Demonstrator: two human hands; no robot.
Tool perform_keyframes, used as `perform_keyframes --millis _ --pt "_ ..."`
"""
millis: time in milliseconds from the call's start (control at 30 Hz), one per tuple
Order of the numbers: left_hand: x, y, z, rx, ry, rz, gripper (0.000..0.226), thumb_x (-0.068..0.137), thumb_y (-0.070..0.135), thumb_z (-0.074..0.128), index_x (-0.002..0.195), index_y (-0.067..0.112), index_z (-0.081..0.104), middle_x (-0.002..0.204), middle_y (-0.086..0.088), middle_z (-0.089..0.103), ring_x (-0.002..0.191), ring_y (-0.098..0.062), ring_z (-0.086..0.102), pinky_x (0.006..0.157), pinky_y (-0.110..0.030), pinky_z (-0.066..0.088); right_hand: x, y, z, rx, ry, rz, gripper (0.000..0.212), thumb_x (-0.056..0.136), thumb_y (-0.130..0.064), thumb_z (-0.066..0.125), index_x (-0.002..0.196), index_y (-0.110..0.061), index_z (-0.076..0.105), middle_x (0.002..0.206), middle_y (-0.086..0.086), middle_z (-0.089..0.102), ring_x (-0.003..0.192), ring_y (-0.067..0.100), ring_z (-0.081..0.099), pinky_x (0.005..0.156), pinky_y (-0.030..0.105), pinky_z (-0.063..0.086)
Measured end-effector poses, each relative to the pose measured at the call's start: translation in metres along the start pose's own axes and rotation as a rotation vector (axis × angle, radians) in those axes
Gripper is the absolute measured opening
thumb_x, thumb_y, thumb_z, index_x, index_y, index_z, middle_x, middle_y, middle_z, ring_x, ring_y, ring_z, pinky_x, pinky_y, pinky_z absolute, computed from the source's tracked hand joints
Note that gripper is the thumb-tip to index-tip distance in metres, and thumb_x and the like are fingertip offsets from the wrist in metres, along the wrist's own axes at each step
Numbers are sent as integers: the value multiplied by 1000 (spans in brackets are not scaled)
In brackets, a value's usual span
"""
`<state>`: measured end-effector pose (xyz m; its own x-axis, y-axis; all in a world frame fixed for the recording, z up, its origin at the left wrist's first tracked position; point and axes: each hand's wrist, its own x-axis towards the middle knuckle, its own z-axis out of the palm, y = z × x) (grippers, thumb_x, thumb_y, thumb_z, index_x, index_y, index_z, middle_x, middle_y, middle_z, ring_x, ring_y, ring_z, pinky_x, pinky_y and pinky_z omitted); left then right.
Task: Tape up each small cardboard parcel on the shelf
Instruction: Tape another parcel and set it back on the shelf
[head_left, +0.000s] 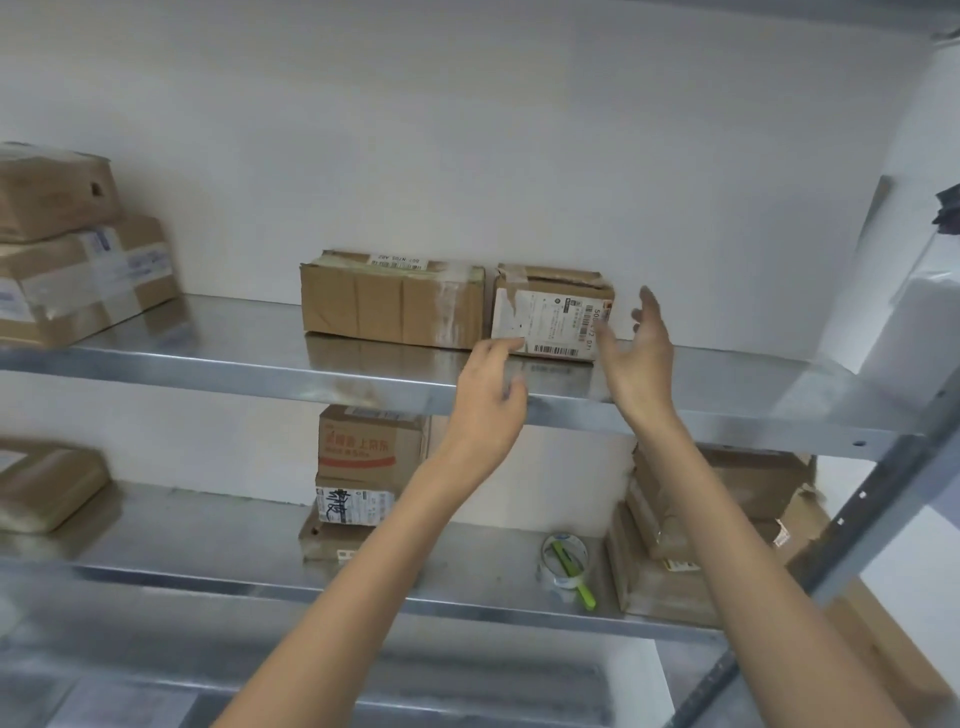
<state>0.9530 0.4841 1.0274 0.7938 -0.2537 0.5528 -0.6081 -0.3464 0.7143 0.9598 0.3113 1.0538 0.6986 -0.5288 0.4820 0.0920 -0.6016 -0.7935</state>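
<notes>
— What are the hands gripping?

— Nothing. The left hand (491, 400) has its fingers loosely curled, and its forefinger tip is at the lower left corner of the small labelled parcel (553, 312). I cannot tell whether it touches. The right hand (641, 353) is spread open just beside the parcel's right end.

— Where does that parcel sit?

— On the upper shelf (234, 332), against the back wall, just right of a longer brown parcel (392, 299).

— And the tape?

— The tape roll (550, 569) lies on the lower shelf (182, 545), with a green tool (586, 597) poking through it.
</notes>
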Motion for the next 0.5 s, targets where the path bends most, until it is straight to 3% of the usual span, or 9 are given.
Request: perform_keyframes --millis 67,133,267,400,500 --pt "-23 0 -4 -28 63 125 37 92 -4 45 126 8 55 128 -2 54 119 -7 48 103 -16 36 -30 -9 -12 45 130 -181 41 95 -20 50 135 -12 46 124 7 58 115 17 53 99 29 42" --pt "-47 -5 -3 -55 81 205 36 89 -9 44 116 7 60 117 -3 59 111 -7 54 97 -19 41 -66 -14 -17 31 158 -389 26 95 -11 45 118 -10 57 111 4 63 103 14 58 91 25 45" --pt "-81 -37 4 -57 -2 149 34 85 -8 43 108 8 63 110 -1 62 106 -10 56 92 -25 45 -129 0 2 -39 -28 -602 24 89 -5 44 101 -7 64 93 3 66 88 13 58 80 21 43" --pt "-87 -80 -7 3 -65 -24 35 85 -7 45 110 9 63 108 0 61 104 -12 57 91 -23 46 -156 34 48 -46 -324 -488 25 87 -12 45 99 -14 67 94 -5 67 87 12 61 80 29 48" --pt "-71 -120 -24 130 -19 -170 30 88 -7 48 114 2 60 111 -11 59 107 -25 56 91 -28 43 -154 56 83 -14 -470 -317 28 89 -5 47 103 -15 69 101 -4 69 93 11 63 86 35 51"
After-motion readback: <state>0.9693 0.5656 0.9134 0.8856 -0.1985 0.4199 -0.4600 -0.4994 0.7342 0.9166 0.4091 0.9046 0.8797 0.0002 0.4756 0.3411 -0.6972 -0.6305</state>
